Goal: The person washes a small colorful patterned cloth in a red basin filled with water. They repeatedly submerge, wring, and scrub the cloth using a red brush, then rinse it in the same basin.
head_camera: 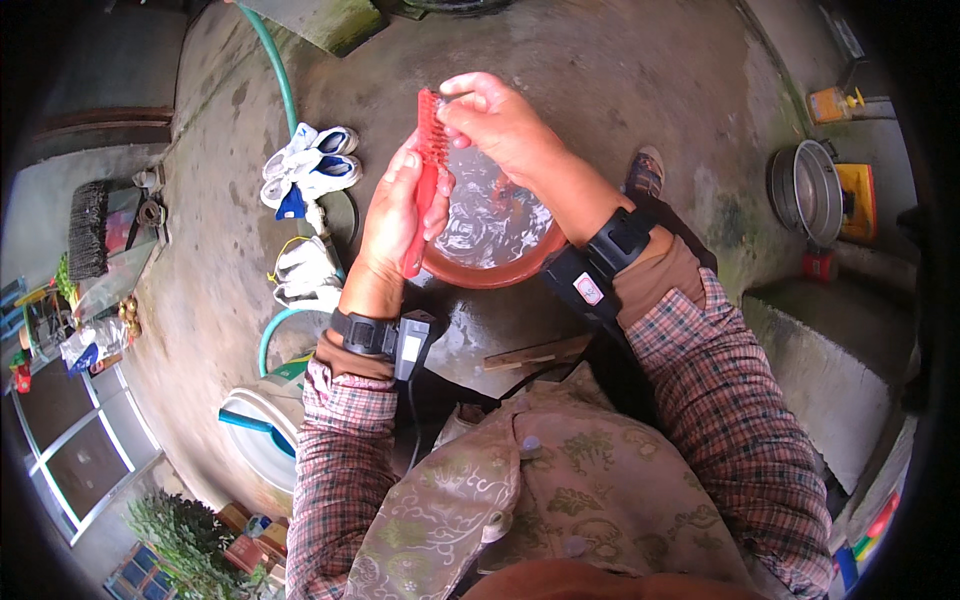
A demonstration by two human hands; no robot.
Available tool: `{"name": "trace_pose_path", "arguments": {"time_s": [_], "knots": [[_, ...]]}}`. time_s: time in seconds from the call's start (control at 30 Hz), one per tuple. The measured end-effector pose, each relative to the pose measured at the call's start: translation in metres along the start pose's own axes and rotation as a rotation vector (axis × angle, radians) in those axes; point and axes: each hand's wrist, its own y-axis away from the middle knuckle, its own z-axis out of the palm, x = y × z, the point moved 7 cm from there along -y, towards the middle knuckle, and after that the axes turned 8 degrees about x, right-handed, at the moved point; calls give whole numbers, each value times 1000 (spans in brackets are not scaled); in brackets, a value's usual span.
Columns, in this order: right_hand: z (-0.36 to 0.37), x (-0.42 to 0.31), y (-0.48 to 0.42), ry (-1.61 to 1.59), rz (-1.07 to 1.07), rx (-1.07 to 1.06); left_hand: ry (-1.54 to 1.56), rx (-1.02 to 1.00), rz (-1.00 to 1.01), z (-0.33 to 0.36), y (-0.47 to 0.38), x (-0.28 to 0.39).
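My left hand (397, 206) grips the handle of a red plastic scrubbing brush (426, 187), holding it upright in the picture with the bristles facing right. At the brush's far end, the curled fingers of my right hand (499, 120) meet the bristles. Whether something small is pinched there cannot be told. Below both hands stands a reddish-brown basin (491, 279) of rippling water (491, 225). Something orange-red shows in the water, partly hidden by my right forearm.
White shoes (319, 161) with blue linings lie left of the basin, near more white footwear (304, 274). A green hose (274, 67) runs past them. A white bucket (259, 442) stands lower left. At right are a metal pot (814, 193) and a concrete ledge (817, 375).
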Motion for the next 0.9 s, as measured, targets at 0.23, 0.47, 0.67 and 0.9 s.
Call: {"name": "trace_pose_path", "arguments": {"time_s": [0.23,0.47,0.67,0.9], "knots": [[-3,-17,2,360,-240,55,-180,52,65,9,3,0],[-9,1,5,-348,167,57,77,84,-9,12,6,1],[-6,-13,4,35,20,-14,-162,29,48,15,5,4],[-5,-3,8,-159,143,16,73,32,54,14,6,6]]}}
